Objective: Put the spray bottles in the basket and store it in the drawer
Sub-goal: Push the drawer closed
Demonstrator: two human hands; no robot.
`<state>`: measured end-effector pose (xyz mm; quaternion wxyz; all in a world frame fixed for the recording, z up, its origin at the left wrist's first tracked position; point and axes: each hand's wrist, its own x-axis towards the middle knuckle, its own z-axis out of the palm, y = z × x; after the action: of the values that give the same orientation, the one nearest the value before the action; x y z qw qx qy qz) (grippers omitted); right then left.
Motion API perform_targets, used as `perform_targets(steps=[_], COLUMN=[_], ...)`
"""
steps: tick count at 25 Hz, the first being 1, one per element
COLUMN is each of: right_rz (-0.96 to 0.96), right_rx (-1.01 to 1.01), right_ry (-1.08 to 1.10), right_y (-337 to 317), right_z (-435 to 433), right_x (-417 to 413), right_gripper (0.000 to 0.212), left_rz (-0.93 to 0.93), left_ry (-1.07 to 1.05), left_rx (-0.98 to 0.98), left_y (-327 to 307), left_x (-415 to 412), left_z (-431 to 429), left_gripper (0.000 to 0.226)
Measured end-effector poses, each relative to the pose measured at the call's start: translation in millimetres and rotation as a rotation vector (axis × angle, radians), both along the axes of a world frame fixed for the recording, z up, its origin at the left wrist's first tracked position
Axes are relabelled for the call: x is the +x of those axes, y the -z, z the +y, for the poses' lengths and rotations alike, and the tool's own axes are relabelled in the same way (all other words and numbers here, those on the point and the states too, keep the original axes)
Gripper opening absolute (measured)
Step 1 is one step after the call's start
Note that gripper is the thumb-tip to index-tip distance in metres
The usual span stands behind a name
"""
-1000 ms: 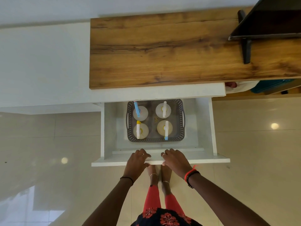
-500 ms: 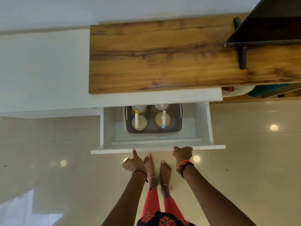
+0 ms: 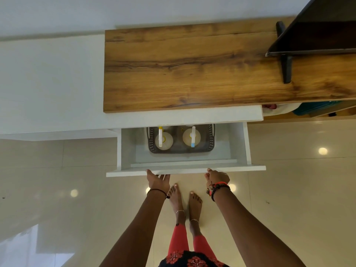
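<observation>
A white drawer (image 3: pixel 238 143) stands partly open under the cabinet top. Inside it sits a dark perforated basket (image 3: pixel 181 151), its rear half hidden beneath the cabinet. Two pale spray bottles show in the basket: one with a yellow-and-white trigger (image 3: pixel 164 141) on the left, one with a white-and-blue trigger (image 3: pixel 190 138) on the right. My left hand (image 3: pixel 157 180) lies flat against the drawer's front panel (image 3: pixel 185 171), fingers spread. My right hand (image 3: pixel 217 177) presses the same panel farther right, fingers curled in and holding nothing.
A wooden countertop (image 3: pixel 183 74) covers the cabinet, with a dark screen on a black stand (image 3: pixel 285 60) at its right end. Glossy tiled floor (image 3: pixel 57 189) surrounds the drawer; my bare feet (image 3: pixel 185 197) stand just before it. A teal item (image 3: pixel 316 109) lies on a shelf at right.
The drawer has slid farther into the cabinet, hiding the two rear bottles. Both hands have moved from the top of the front edge to its outer face and spread apart.
</observation>
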<state>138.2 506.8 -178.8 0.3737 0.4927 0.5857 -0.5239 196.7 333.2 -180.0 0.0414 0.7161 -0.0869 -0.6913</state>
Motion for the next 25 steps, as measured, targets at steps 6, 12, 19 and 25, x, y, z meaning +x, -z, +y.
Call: perform_targets(steps=[6,12,19,25], right_rz=[-0.007,0.067,0.109,0.118], right_rx=[0.104,0.078,-0.171,-0.237], right_ry=[0.198,0.479,0.722,0.696], right_y=[10.5,0.7,-7.7,-14.0], right_z=[-15.1,-29.5,-30.5,-33.1], right_x=[-22.6,-58.8,-85.9,-109.2], right_gripper=[0.041,0.045,0.063,0.089], left_rz=[0.142,0.198,0.274,0.349], left_ry=[-0.124,-0.112,-0.049,0.031], left_rx=[0.015,0.032,-0.007,-0.030], left_y=[-2.0,-4.6,-10.7,-8.9], left_x=[-18.9,-45.4,-70.3,-87.7], left_z=[-10.1,-26.9,-30.9,-38.4], left_gripper=[0.071,0.082,0.086,0.090])
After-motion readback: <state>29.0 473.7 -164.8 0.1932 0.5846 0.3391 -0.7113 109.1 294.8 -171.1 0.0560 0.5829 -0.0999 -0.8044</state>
